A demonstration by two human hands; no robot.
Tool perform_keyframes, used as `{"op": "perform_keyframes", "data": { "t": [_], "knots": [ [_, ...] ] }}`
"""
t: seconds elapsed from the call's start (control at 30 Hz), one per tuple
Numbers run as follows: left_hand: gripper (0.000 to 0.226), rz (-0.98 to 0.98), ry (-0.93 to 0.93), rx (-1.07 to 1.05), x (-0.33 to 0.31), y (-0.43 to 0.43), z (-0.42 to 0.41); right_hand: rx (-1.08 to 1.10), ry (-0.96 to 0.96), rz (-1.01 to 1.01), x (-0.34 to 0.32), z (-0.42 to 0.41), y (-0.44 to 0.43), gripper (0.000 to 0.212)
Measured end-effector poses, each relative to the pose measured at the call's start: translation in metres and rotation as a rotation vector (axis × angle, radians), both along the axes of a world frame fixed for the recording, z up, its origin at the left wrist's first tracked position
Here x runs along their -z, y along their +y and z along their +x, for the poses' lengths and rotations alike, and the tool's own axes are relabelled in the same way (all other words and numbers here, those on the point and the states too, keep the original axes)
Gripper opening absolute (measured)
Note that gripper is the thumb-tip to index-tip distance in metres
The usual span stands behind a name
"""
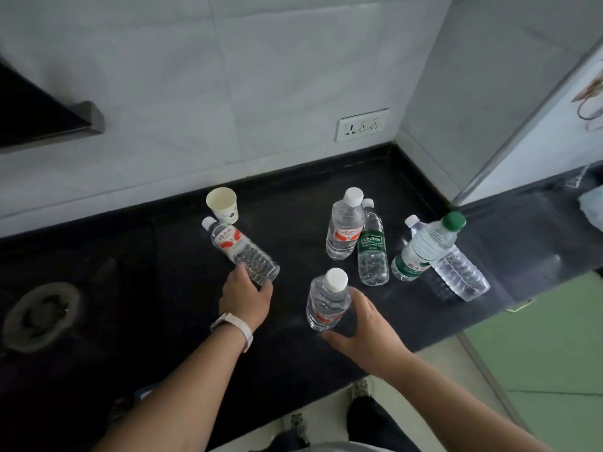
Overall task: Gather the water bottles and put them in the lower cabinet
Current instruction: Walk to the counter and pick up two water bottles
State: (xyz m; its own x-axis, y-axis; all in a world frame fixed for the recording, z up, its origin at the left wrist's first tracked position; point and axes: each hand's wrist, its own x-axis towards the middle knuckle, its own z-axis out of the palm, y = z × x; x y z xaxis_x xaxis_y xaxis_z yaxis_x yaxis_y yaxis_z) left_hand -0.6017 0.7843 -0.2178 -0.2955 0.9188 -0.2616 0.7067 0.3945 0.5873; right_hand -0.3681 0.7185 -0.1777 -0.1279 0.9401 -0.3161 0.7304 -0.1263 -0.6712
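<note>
We count six clear plastic water bottles on the black desk (163,288). A tilted red-labelled bottle (239,251) leans at left. A front red-labelled bottle (326,303) stands upright at centre. Behind it, a rear red-labelled bottle (344,228) stands just beside a green Cestbon bottle (372,252). At right, a green-labelled white-capped bottle (412,252) and a green-capped bottle (456,265) stand close together.

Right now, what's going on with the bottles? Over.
Left hand grips tilted bottle. Right hand around front bottle, grip unclear. Paper cup beside tilted bottle, not blocking.
</note>
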Motion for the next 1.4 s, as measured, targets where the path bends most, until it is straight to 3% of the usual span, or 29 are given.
{"op": "perform_keyframes", "data": {
  "t": [0.17,0.23,0.3,0.37,0.53,0.83,1.07,1.27,1.4],
  "knots": [
    [0.069,-0.072,-0.282,-0.299,0.025,0.035,0.001,-0.037,0.117,-0.013,0.009,0.002,0.025,0.074],
    [0.080,-0.089,-0.339,-0.401,0.057,0.052,-0.008,-0.077,0.156,-0.048,0.012,0.005,0.035,0.070],
    [0.086,-0.092,-0.388,-0.487,0.048,0.061,-0.005,-0.134,0.185,-0.091,0.015,0.007,0.045,0.072],
    [0.087,-0.105,-0.408,-0.574,0.017,0.068,0.007,-0.163,0.207,-0.125,0.018,0.008,0.052,0.071],
    [0.090,-0.190,-0.371,-0.700,0.011,0.088,0.013,-0.143,0.301,-0.197,0.023,0.009,0.072,0.068],
    [0.070,-0.184,-0.350,-0.626,0.013,0.081,0.005,-0.061,0.428,-0.308,0.019,0.017,0.098,0.060],
    [0.049,-0.023,-0.496,-0.627,0.012,0.041,0.006,-0.032,0.394,-0.322,0.014,0.014,0.084,0.065],
    [0.056,0.204,-0.713,-0.526,-0.003,-0.003,-0.008,0.013,0.340,-0.278,0.003,-0.003,0.058,0.058],
    [0.062,0.299,-0.792,-0.297,-0.018,-0.017,-0.031,0.007,0.325,-0.244,-0.008,-0.021,0.038,0.059]
  ]
}}
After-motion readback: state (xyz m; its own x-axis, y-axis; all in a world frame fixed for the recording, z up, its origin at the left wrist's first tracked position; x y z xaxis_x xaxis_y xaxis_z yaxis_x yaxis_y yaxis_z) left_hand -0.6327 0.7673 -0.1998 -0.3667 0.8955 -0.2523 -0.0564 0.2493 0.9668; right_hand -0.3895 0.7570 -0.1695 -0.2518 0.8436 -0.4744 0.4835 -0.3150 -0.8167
